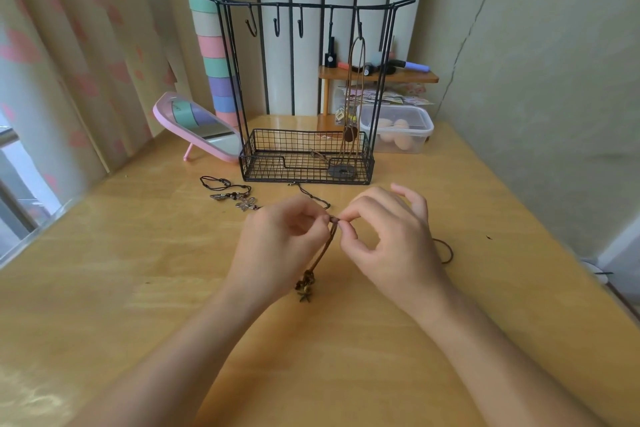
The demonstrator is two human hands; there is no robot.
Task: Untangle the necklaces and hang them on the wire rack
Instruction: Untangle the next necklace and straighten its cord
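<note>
My left hand (pixel 277 246) and my right hand (pixel 391 239) meet above the middle of the table, and both pinch a brown cord necklace (pixel 323 253) near a small bead at its top. Its cord hangs down between my hands to a cluster of small charms (pixel 304 286). Part of the cord loops out on the table to the right of my right wrist. A black wire rack (pixel 306 3) with several hooks stands behind my hands. One brown necklace (pixel 356 80) hangs from its rightmost hook, its dark round pendant (pixel 342 172) resting in the basket.
More tangled dark cords with a flower pendant (pixel 230 192) lie left of my hands. A pink mirror (pixel 197 128) leans at the back left. A clear plastic box (pixel 398 130) and a small wooden shelf (pixel 377 78) stand behind the rack.
</note>
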